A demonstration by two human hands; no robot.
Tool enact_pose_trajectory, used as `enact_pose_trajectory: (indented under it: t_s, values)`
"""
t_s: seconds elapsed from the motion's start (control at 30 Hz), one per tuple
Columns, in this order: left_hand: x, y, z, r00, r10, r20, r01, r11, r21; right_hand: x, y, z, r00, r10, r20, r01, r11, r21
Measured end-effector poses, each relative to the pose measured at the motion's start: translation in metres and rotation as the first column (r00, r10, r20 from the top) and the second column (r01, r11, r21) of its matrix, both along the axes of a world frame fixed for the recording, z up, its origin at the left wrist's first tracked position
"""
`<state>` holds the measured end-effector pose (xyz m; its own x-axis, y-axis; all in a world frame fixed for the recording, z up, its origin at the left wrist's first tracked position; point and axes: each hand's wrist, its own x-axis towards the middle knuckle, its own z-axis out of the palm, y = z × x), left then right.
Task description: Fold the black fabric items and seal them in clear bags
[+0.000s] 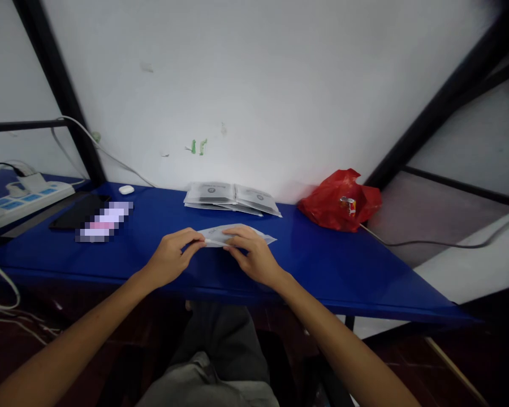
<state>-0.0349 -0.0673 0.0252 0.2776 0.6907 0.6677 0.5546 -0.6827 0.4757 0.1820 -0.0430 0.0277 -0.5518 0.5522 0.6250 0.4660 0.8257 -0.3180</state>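
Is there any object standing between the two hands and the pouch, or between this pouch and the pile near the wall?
Nothing visible stands in the way. The left hand and the right hand both touch the pouch directly, and between it and the pile of pouches only blue tabletop shows.

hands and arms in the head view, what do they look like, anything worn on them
The left hand and right hand are ungloved, with slim fingers. Both wrists look free of a watch or band. The left forearm and right forearm are bare, with no sleeves in view. Nail details are too small to tell.
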Motion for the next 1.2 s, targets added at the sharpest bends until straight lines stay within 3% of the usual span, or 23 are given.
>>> enact_pose_trajectory:
  t_s: [0.17, 0.33, 0.63, 0.9, 1.07, 1.2]
  values:
    - [0.008, -0.004, -0.003, 0.998, 0.047, -0.031, -0.044, 0.997, 0.067, -0.006, -0.006, 0.008, 0.999, -0.013, 0.035, 0.013, 1.0, -0.016]
    - [0.017, -0.009, -0.004, 0.999, 0.021, -0.043, -0.014, 0.989, 0.149, -0.015, -0.014, 0.02, 0.999, 0.034, -0.007, -0.034, 0.997, -0.067]
    - [0.023, -0.011, -0.004, 0.992, 0.049, -0.119, -0.022, 0.977, 0.214, -0.01, -0.017, 0.025, 0.998, 0.068, 0.017, -0.065, 0.989, -0.133]
    - [0.017, -0.012, 0.0, 0.97, 0.174, -0.168, -0.117, 0.945, 0.306, 0.003, -0.013, 0.009, 0.996, 0.007, 0.085, -0.008, 1.0, 0.012]
    - [0.002, -0.008, 0.002, 0.979, 0.199, -0.044, -0.186, 0.961, 0.207, 0.024, -0.008, 0.006, 0.976, -0.138, 0.166, 0.113, 0.982, 0.153]
    - [-0.003, -0.006, 0.0, 0.982, 0.174, -0.074, -0.163, 0.978, 0.133, 0.03, -0.012, 0.013, 0.95, -0.217, 0.225, 0.16, 0.956, 0.245]
